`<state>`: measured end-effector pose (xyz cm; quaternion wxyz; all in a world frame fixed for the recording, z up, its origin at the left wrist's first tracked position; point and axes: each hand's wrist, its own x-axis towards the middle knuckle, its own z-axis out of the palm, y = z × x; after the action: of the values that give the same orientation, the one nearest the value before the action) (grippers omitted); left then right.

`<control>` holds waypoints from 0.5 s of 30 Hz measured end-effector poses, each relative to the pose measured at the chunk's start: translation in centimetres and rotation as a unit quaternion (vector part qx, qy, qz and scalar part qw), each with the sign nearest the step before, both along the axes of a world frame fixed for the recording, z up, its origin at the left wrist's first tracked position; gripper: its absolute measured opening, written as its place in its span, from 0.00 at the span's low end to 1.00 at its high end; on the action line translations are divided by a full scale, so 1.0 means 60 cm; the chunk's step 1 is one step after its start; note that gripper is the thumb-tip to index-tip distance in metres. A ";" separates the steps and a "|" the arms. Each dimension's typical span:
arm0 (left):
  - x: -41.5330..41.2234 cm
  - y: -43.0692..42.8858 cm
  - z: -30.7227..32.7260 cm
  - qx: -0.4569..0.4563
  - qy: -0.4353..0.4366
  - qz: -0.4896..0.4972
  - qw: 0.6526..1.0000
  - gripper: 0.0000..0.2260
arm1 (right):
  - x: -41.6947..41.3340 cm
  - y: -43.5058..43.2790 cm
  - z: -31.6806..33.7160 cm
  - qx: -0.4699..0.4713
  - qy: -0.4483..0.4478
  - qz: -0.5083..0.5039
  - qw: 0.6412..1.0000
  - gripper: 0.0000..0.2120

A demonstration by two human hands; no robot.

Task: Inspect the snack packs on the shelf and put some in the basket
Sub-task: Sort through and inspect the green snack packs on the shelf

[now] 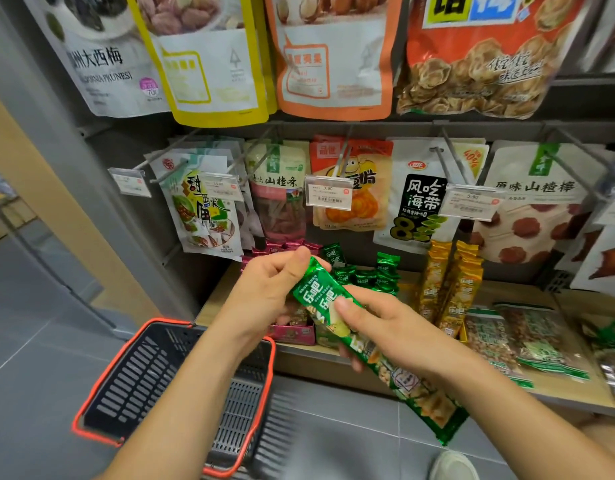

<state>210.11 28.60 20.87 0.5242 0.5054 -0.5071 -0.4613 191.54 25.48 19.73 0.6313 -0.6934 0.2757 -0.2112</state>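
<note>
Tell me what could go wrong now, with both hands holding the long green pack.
The long green pack hangs over the floor, right of the basket; if released here, it might miss. The left hand pinches only its top end, so it may slip. The small green packs standing behind could be knocked.

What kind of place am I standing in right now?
Most likely a small shop or supermarket snack aisle. Snack pouches hang on metal pegs with price tags clipped in front, and a red-rimmed shopping basket sits below. The left hand and right hand hold a green snack pack.
</note>
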 end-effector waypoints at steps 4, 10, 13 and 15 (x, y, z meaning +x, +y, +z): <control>0.014 0.002 -0.001 0.006 0.117 -0.161 0.980 0.23 | -0.005 0.001 0.014 0.089 -0.017 0.015 0.996 0.20; 0.002 -0.001 -0.006 -0.042 0.153 -0.099 0.982 0.20 | -0.009 0.002 0.016 0.149 -0.018 0.016 0.988 0.33; 0.007 0.001 0.000 -0.054 0.201 -0.036 0.977 0.20 | -0.007 0.001 0.012 0.090 0.005 0.019 0.996 0.28; 0.016 0.000 0.003 -0.056 0.213 0.017 0.975 0.14 | -0.009 0.002 0.012 0.026 0.044 0.028 0.998 0.20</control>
<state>211.07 28.60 21.03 0.6553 0.3741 -0.4003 -0.5200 191.01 25.58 20.45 0.6421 -0.6926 0.2897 -0.1553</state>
